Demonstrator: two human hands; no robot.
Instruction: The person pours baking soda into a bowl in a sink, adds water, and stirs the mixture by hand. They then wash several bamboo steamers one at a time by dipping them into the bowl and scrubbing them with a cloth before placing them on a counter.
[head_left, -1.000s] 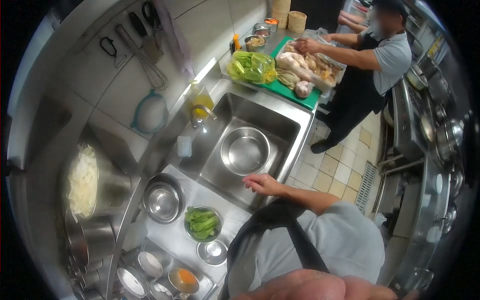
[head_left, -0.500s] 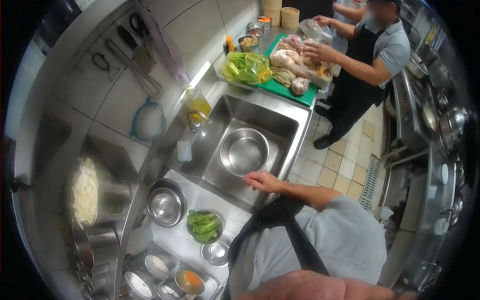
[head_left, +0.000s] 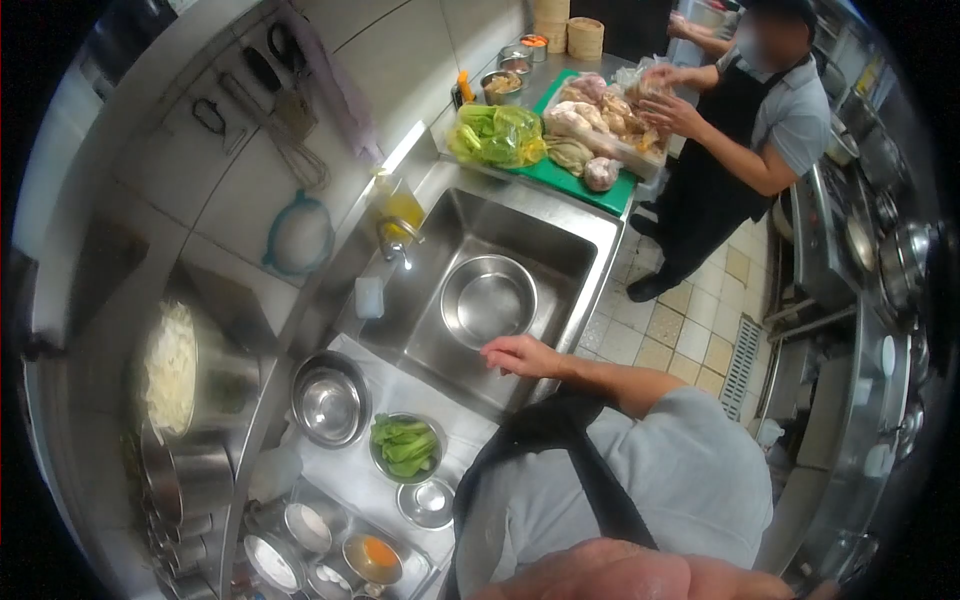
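My right hand point(head_left: 520, 356) hangs over the near edge of the sink point(head_left: 412, 325), close to a round metal bowl point(head_left: 489, 301) on the sink floor. Its fingers are loosely bent, with gaps between them, and nothing shows in them. The hand looks apart from the bowl. My left hand is out of view. On the white cloth point(head_left: 345, 455) beside the sink stand a bowl of green leafy vegetables point(head_left: 405, 445), a stack of metal bowls point(head_left: 330, 400) and a small metal dish point(head_left: 425, 503).
A co-worker point(head_left: 745, 120) stands beyond the sink, hands over a tub of raw poultry point(head_left: 590, 118) on a green board point(head_left: 595, 188). Bagged greens point(head_left: 495, 135) lie there too. A faucet point(head_left: 398, 238) rises behind the sink. Pots point(head_left: 215, 385) stand at left.
My right hand has shifted slightly left, its fingers a little lower. The co-worker's hands have come closer together near the clear plastic bag. The view has moved slightly.
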